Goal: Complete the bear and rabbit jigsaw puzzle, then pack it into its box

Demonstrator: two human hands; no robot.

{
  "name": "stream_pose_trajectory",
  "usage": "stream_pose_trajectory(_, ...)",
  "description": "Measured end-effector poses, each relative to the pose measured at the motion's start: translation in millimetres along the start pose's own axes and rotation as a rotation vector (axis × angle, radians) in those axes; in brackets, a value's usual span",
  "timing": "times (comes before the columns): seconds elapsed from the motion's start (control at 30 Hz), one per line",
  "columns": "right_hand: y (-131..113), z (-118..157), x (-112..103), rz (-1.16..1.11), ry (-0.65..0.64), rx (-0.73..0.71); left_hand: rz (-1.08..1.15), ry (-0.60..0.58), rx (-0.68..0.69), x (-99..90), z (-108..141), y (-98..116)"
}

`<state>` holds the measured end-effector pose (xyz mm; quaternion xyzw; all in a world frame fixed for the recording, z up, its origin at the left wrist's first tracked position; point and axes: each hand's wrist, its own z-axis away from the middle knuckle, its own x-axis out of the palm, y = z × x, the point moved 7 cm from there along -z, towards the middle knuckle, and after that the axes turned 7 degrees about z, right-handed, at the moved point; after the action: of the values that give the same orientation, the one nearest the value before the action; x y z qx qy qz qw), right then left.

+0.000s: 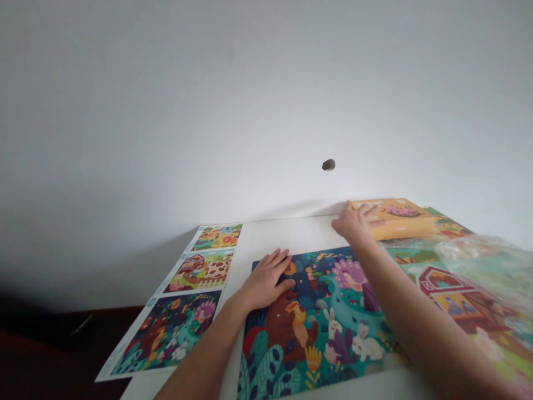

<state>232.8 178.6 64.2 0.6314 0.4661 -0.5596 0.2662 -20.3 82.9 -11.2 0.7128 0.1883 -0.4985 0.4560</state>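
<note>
My left hand (264, 280) lies flat, fingers spread, on the top left of a colourful jigsaw puzzle (316, 328) showing a bear, white rabbits and a peacock. My right hand (353, 221) reaches across the puzzle, fingers apart, and is at the near left corner of a yellow-orange box (400, 218). It seems to touch the box, but the contact is hard to tell. Neither hand holds anything.
A printed picture sheet (183, 300) with several scenes lies left of the puzzle on the white table (283, 236). A barn puzzle (462, 305) lies at the right, partly under a transparent plastic bag (478, 261). A white wall rises behind, and the table's left edge meets a dark floor.
</note>
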Motion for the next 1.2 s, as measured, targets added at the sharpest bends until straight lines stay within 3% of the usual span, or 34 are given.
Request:
stream_pose_trajectory(0.13,45,-32,27,-0.002,-0.265,0.204,0.012,-0.028,-0.001,-1.0,-1,2)
stream_pose_trajectory(0.2,45,-33,34,0.045,-0.26,0.175,0.014,-0.038,-0.006,-1.5,-1,4)
stream_pose_trajectory(0.43,-2,-8,36,0.22,-0.212,-0.097,-0.024,-0.09,-0.002,-2.4,0,10)
stream_pose_trajectory(0.6,-44,34,23,0.261,-0.171,-0.335,-0.067,-0.094,-0.001,-1.1,0,8)
stream_pose_trajectory(0.77,-91,87,3,0.07,-0.114,-0.714,-0.073,-0.057,0.023,-1.0,0,8)
stream_pose_trajectory(0.87,-105,98,-7,-0.151,-0.149,-0.895,-0.07,-0.053,0.03,-0.6,0,7)
stream_pose_trajectory(0.93,-98,85,-12,-0.217,-0.12,-0.813,-0.063,-0.05,0.032,-1.1,0,7)
stream_pose_trajectory(1.03,-59,45,-14,-0.12,-0.043,-0.381,-0.043,-0.04,0.035,-3.0,0,8)
stream_pose_trajectory(1.1,-28,23,-7,-0.055,-0.114,-0.119,-0.03,-0.023,0.035,-4.1,0,7)
stream_pose_trajectory(1.13,-17,16,0,-0.038,-0.191,-0.057,-0.024,-0.009,0.036,-4.4,0,7)
stream_pose_trajectory(1.2,-8,6,9,-0.016,-0.28,-0.092,-0.013,0.034,0.037,-4.7,-1,4)
